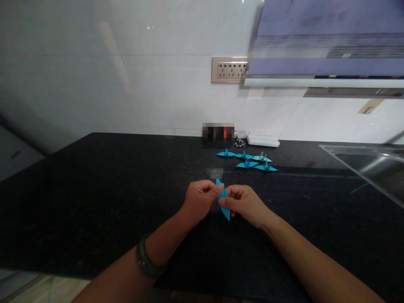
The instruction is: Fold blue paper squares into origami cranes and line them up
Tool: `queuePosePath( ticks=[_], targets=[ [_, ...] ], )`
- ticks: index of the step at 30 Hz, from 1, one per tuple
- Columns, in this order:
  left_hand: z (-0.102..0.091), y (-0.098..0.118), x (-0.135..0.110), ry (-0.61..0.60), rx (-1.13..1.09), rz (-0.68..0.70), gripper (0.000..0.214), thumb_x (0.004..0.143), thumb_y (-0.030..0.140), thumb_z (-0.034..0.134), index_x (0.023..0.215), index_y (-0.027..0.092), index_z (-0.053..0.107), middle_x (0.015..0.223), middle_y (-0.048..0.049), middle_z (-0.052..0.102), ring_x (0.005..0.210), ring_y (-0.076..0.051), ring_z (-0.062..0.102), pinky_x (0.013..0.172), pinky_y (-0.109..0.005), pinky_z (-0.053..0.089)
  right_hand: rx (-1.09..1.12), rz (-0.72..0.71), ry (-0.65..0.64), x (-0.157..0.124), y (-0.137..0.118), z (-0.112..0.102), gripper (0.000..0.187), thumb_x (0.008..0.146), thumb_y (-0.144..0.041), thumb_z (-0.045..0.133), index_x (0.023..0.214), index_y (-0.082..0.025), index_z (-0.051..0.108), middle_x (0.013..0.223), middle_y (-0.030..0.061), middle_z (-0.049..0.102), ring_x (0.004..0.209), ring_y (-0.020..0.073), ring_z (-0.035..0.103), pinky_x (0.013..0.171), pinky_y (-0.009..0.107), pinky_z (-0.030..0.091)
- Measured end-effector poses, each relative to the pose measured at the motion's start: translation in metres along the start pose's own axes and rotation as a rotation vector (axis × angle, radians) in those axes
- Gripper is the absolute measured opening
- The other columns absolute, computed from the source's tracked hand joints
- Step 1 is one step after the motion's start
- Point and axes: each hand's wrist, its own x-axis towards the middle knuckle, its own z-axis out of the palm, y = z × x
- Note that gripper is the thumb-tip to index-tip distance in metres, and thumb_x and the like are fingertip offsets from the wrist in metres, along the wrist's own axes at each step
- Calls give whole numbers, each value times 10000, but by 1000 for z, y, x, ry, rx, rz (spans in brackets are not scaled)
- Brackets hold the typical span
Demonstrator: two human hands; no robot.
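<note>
A folded piece of blue paper [225, 211], long and pointed at both ends, is held up between my two hands over the dark counter. My left hand [202, 198] pinches its upper part, with the thumb on the face turned to me. Lower down, my right hand [244, 203] grips the same paper between thumb and fingers. Parts of the folds are hidden behind the fingers. Beyond my hands several folded paper cranes stand in two rows, among them a blue crane [247, 164] in front and a paler crane [262, 158] at the back right.
The black speckled counter [94, 189] runs back to a white wall. Against it stand a blurred-out dark box [218, 132], a small beaded item [239, 143] and a white object [263, 140]. A metal sink [375, 164] is at the right; a socket panel [229, 70] is above.
</note>
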Motion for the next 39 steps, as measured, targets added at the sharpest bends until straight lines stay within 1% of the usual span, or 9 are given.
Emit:
queuePosePath(
  ticks=[8,10,15,19,25,28,32,36,39],
  targets=[
    [2,3,-4,-26,64,69,306,733,358,570,524,135,573,480,13,491,478,-87,420,480,-214,324,8,-19,134,2,5,9,313,655,-365,649,491,-152,490,448,-63,360,413,43,282,406,199,209],
    [2,4,-4,-31,58,70,304,731,356,573,523,134,567,478,18,479,475,-82,406,474,-213,317,5,-26,103,2,4,7,326,660,-381,645,492,-153,483,451,-63,347,416,45,273,409,202,202],
    [1,1,-2,7,17,58,324,713,373,590,501,133,544,455,37,430,459,-68,366,454,-203,292,-31,-100,-69,2,5,-2,349,762,-420,545,551,-146,501,480,-50,361,449,57,298,436,208,228],
    [1,0,-1,1,-5,33,324,697,385,604,512,124,559,460,30,463,457,-68,386,457,-204,307,-24,-115,-54,3,8,-6,347,775,-416,537,564,-142,503,492,-46,363,458,62,302,442,214,238],
    [2,-1,-1,-145,-200,-75,256,652,371,657,660,120,602,556,1,568,500,-90,486,499,-220,387,0,-77,-97,1,6,-5,347,756,-437,546,575,-144,504,503,-45,375,446,56,298,423,206,228],
    [2,-3,-1,-124,-142,-59,291,670,384,640,574,115,587,520,-7,556,479,-87,474,480,-219,371,-26,-83,-121,-1,4,-2,351,749,-437,551,563,-145,495,494,-53,354,432,47,273,408,198,207],
    [2,-2,-2,-84,-124,-50,315,684,385,631,534,115,567,472,8,516,448,-76,444,453,-212,341,-38,-99,-117,-2,2,0,357,745,-427,554,534,-148,486,474,-58,346,420,45,269,404,198,203],
    [2,-2,0,-122,-189,-80,332,733,408,574,578,116,577,472,12,512,438,-72,438,444,-209,335,-51,-75,-81,-3,0,-3,334,731,-429,559,564,-140,540,474,-45,407,420,53,324,412,201,237],
    [1,-2,2,-90,-201,-65,292,736,391,576,645,115,602,497,5,540,454,-79,457,458,-214,343,-62,-38,-47,-3,2,-5,325,731,-420,556,566,-141,539,472,-42,427,413,56,345,411,200,254]
  ],
)
